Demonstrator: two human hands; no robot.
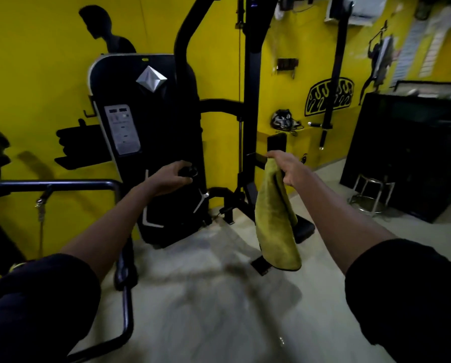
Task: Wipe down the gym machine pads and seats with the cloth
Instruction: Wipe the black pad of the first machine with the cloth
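Observation:
A yellow-green cloth (276, 221) hangs down from my right hand (288, 167), which pinches its top edge in front of the black gym machine. My left hand (173, 178) is closed around a small dark object (189, 172); what it is cannot be told. Both arms reach forward at chest height. The machine's tall black shrouded weight stack (151, 142) stands straight ahead. To its right are a narrow upright back pad (276, 145) and a low black seat (304, 227), partly hidden behind the hanging cloth.
A black tubular frame (62, 184) with a hanging strap crosses the left side and runs down by my left arm. A steel stool (373, 195) and a dark cabinet (413, 153) stand at the right. Yellow wall behind; pale floor (219, 310) underfoot.

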